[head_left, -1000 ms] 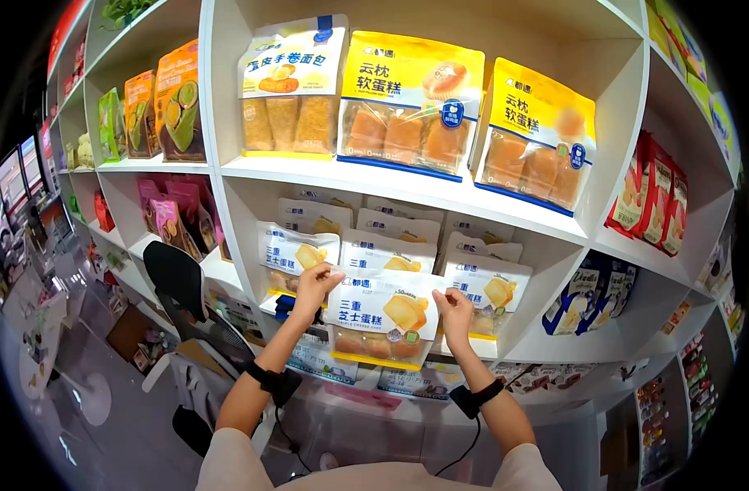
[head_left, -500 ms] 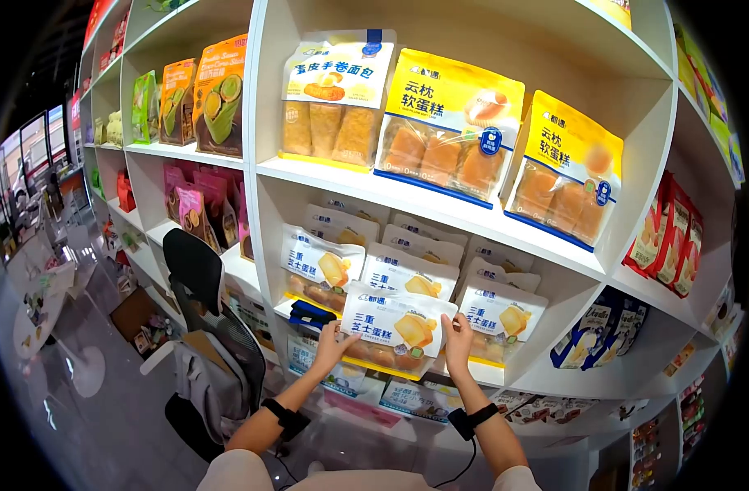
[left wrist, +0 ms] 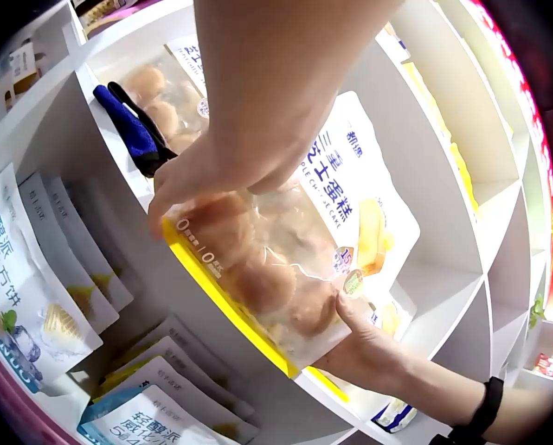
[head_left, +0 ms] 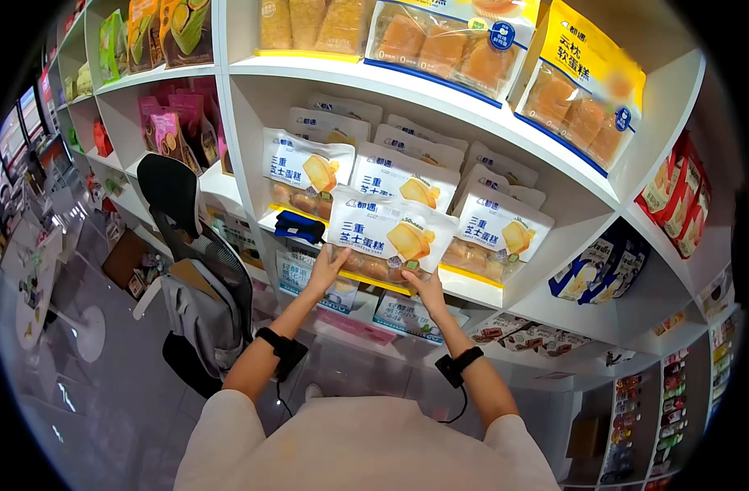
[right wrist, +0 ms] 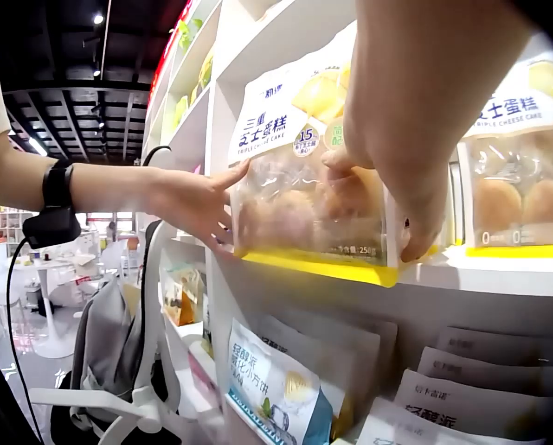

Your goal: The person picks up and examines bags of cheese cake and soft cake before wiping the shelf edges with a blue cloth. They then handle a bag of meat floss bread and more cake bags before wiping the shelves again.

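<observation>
Triple cheese cake pouch (head_left: 389, 239) is at the front edge of the white shelf (head_left: 487, 296), before its matching pouches (head_left: 407, 173) and near a dark blue bundle (head_left: 299, 227), while we grip its left side with our left hand (head_left: 325, 272) and its lower right with our right hand's (head_left: 427, 295) fingers, thumb in front.

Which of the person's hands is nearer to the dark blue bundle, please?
Left. The left hand, on the left side of the held cake bag, is close beside the dark blue bundle; the right hand, on the bag's right side, is farther off.
</observation>
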A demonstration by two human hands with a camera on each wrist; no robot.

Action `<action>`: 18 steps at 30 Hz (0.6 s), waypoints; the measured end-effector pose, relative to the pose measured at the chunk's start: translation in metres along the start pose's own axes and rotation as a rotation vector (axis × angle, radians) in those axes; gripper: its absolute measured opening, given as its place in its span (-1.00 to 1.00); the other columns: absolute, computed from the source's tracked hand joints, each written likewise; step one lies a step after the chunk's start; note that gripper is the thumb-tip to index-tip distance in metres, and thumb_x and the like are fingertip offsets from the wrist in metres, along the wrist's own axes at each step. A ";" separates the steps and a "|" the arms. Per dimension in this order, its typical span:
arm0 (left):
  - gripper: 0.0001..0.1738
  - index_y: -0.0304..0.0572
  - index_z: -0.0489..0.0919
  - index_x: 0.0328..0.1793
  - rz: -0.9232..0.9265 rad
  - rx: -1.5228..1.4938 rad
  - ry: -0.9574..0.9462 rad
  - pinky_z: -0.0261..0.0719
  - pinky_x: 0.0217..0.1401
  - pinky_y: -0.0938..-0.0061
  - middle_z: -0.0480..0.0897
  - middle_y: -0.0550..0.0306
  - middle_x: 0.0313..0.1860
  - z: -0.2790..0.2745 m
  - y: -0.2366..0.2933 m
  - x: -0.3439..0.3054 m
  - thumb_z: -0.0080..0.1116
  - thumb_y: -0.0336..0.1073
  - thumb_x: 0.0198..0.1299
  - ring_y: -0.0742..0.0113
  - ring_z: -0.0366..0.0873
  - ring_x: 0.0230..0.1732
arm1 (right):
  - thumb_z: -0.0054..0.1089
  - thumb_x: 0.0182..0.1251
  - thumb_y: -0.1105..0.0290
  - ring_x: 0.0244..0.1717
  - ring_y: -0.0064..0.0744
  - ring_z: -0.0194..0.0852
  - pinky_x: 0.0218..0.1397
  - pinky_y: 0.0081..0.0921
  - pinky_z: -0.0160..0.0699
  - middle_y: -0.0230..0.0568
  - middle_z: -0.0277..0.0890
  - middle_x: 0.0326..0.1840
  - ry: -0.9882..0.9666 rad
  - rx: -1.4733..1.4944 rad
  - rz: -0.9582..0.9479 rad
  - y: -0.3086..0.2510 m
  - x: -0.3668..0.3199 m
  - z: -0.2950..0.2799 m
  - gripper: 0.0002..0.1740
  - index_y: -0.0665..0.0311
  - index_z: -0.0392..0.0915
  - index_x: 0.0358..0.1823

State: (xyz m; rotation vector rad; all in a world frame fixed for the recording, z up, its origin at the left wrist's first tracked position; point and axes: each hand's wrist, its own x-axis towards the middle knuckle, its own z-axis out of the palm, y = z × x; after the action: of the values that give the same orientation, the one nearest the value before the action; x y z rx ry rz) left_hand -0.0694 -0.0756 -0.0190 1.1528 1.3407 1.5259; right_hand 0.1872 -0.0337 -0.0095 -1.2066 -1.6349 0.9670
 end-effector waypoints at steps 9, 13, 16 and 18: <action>-0.43 -0.34 0.40 0.09 0.030 0.413 0.140 0.45 0.02 0.19 0.56 -0.34 -0.04 0.008 -0.003 0.041 -0.07 0.11 0.34 -0.30 0.51 -0.01 | 0.40 0.06 0.02 0.11 -0.18 0.48 0.15 -0.38 0.42 0.04 0.50 0.10 0.098 0.100 0.058 0.001 0.037 0.009 -0.12 0.39 0.22 0.30; -0.39 -0.29 0.37 0.18 0.009 0.326 0.074 0.51 -0.24 0.44 0.59 -0.10 -0.17 0.000 -0.014 0.033 -0.07 0.14 0.35 0.20 0.55 -0.24 | 0.39 0.06 -0.02 0.13 -0.16 0.47 0.16 -0.39 0.41 0.07 0.49 0.12 0.106 0.038 0.062 -0.006 0.020 0.010 -0.06 0.34 0.16 0.35; -0.45 -0.25 0.39 0.17 0.009 0.249 0.061 0.45 -0.35 0.57 0.55 0.09 -0.24 -0.007 -0.031 0.029 -0.03 0.10 0.35 0.46 0.45 -0.31 | 0.41 0.04 -0.04 0.15 -0.14 0.46 0.16 -0.39 0.42 0.06 0.47 0.16 0.072 0.016 0.065 0.001 0.013 0.009 -0.01 0.30 0.11 0.38; -0.48 -0.23 0.40 0.16 0.041 0.199 0.074 0.45 -0.33 0.58 0.54 0.12 -0.23 -0.007 -0.036 0.027 -0.01 0.06 0.35 0.48 0.45 -0.30 | 0.42 0.03 -0.03 0.13 -0.15 0.48 0.15 -0.39 0.43 0.05 0.48 0.15 0.079 0.001 0.052 0.009 0.010 0.011 -0.01 0.30 0.10 0.38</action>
State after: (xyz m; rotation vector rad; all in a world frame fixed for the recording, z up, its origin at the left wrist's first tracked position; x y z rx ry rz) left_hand -0.0842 -0.0473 -0.0514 1.2627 1.5560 1.5030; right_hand 0.1778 -0.0230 -0.0191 -1.2770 -1.5479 0.9404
